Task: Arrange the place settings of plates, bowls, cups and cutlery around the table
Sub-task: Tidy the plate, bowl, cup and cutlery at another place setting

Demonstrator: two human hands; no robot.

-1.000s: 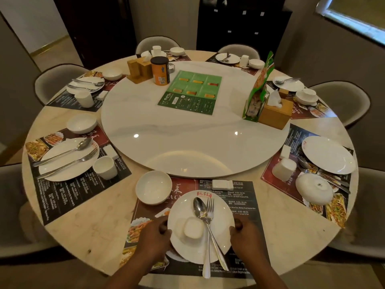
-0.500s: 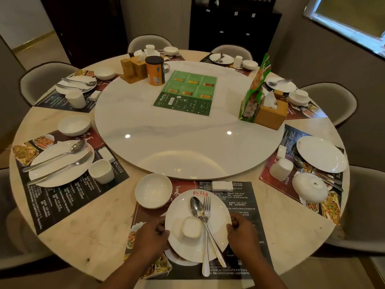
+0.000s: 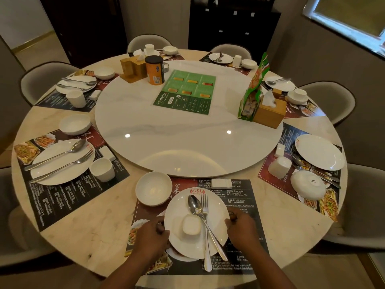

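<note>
A white plate (image 3: pixel 179 207) lies on the dark placemat (image 3: pixel 248 205) nearest me. On it rest a spoon (image 3: pixel 194 205), a fork (image 3: pixel 205 207) and an upside-down white cup (image 3: pixel 190 225). My left hand (image 3: pixel 151 236) grips the plate's left rim. My right hand (image 3: pixel 242 230) grips its right rim. An empty white bowl (image 3: pixel 153 190) stands just left of the plate's far edge, and a small white rest (image 3: pixel 221 183) lies beyond the plate.
The round table (image 3: pixel 93 232) carries a white lazy Susan (image 3: pixel 187 142) with a green menu (image 3: pixel 185 91), an orange canister (image 3: pixel 154 69), wooden boxes and a tissue box (image 3: pixel 269 113). Several other place settings ring the table. Grey chairs (image 3: pixel 333 101) surround it.
The plate with its cutlery and cup has slid slightly away from me on the placemat, both hands staying on its rim. The camera view has shifted a little.
</note>
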